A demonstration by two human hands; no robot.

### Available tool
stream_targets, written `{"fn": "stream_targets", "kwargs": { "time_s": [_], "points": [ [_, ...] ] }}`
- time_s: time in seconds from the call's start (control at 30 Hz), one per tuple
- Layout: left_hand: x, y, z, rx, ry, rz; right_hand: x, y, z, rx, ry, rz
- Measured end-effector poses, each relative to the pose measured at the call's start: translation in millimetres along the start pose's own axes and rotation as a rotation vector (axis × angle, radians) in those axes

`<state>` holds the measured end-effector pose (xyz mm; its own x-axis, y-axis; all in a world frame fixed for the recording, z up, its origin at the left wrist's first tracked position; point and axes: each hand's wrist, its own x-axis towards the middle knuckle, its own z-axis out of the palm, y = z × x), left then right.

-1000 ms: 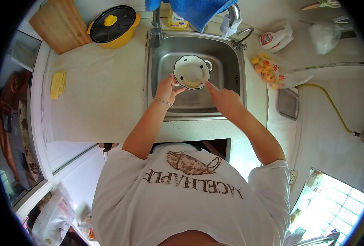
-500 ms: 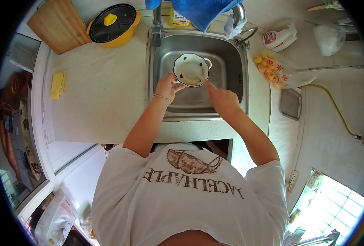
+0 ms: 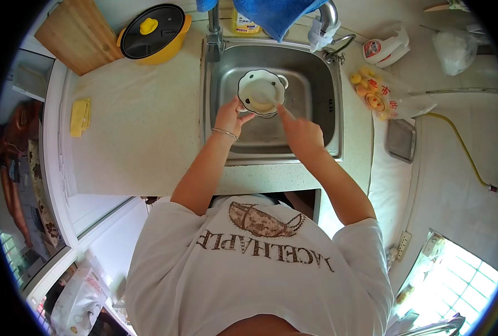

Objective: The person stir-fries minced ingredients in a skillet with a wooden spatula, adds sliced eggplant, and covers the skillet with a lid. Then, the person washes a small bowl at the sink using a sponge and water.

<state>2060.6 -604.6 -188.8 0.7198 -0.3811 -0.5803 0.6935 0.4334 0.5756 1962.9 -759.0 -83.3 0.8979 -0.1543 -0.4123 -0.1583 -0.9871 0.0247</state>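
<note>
A white bowl (image 3: pixel 253 84) with a scalloped dark rim, dark spots and a small side handle is held over the sink (image 3: pixel 310 89). My left hand (image 3: pixel 230 117) grips its lower left edge, thumb pointing right. From the right, my right hand (image 3: pixel 303 134) is closed around a pale long-handled utensil (image 3: pixel 283 112). The utensil's head reaches into the bowl; it is whitish and blurred, so I cannot tell its exact kind. Something pale, perhaps liquid, shows at the bottom of the bowl.
A faucet (image 3: pixel 328 22) and a blue cloth (image 3: pixel 279 17) are behind the sink, beside a yellow bottle (image 3: pixel 244 24). Left stand a yellow pot (image 3: pixel 167 53), a cutting board (image 3: pixel 78 36) and a yellow cloth (image 3: pixel 80 117). Right are a fruit bag (image 3: pixel 380 92), a white bottle (image 3: pixel 383 50) and a metal tray (image 3: pixel 401 141).
My right hand and the utensil have shifted slightly within the bowl, and the wrist has turned a little. The bowl and my left hand stay nearly in place.
</note>
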Motion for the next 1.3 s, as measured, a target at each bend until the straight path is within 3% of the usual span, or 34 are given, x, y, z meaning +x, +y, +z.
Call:
{"fn": "stream_targets", "kwargs": {
  "time_s": [0.13, 0.2, 0.23, 0.3, 0.43, 0.47, 0.53, 0.63, 0.7, 0.73, 0.8, 0.83, 0.9, 0.93, 1.0, 1.03, 1.1, 1.23, 1.3],
  "points": [
    [4, 4, -2, 0.077, 0.009, -0.028, 6, 16, -1, 0.041, -0.034, -0.079],
    [-3, 5, 4, 0.057, 0.045, -0.045, 13, 27, -2, 0.461, -0.075, -0.196],
    [-5, 6, 8, 0.038, 0.078, -0.064, 17, 30, 8, 0.462, -0.074, -0.193],
    [-4, 5, 7, 0.019, 0.034, -0.045, 23, 32, 30, 0.756, 0.239, -0.32],
    [10, -5, 0, 0.031, -0.041, -0.001, 24, 21, 32, 0.831, 0.213, -0.127],
    [12, -8, -4, 0.032, -0.04, 0.0, 25, 24, 24, 1.28, -0.116, 0.075],
    [12, -6, -7, -0.029, -0.033, 0.012, 20, 27, 6, 1.701, -0.475, 0.294],
    [6, 13, 4, 0.061, 0.025, -0.033, 8, 33, -14, 1.632, -0.518, 0.234],
    [4, 17, 1, 0.098, 0.007, -0.035, 10, 48, -21, 1.147, -0.383, -0.031],
    [4, 19, -1, 0.135, -0.012, -0.035, 13, 57, -15, 1.148, -0.383, -0.032],
    [7, 18, -6, 0.15, -0.016, -0.048, 21, 71, 3, 0.496, 0.061, -0.431],
    [7, 18, -7, 0.165, -0.02, -0.06, 14, 59, -19, 0.495, 0.063, -0.432],
    [7, 19, -7, 0.162, -0.031, -0.08, -1, 40, -62, 0.002, -0.175, -0.174],
    [6, 19, -6, 0.159, -0.043, -0.105, 0, 39, -59, 0.003, -0.176, -0.174],
    [0, 21, -2, 0.145, -0.051, -0.12, 4, 38, -48, -0.289, -0.006, -0.289],
    [-3, 22, 1, 0.13, -0.06, -0.136, 7, 39, -46, -0.29, -0.006, -0.29],
    [-9, 26, 8, 0.133, -0.064, -0.147, 13, 43, -44, -0.486, 0.168, -0.597],
    [-4, 24, -4, 0.191, -0.097, -0.179, 23, 56, -45, -0.557, 0.265, -0.663],
    [-4, 23, -6, 0.175, -0.101, -0.171, 24, 61, -39, -0.506, 0.162, -0.526]
  ]
}}
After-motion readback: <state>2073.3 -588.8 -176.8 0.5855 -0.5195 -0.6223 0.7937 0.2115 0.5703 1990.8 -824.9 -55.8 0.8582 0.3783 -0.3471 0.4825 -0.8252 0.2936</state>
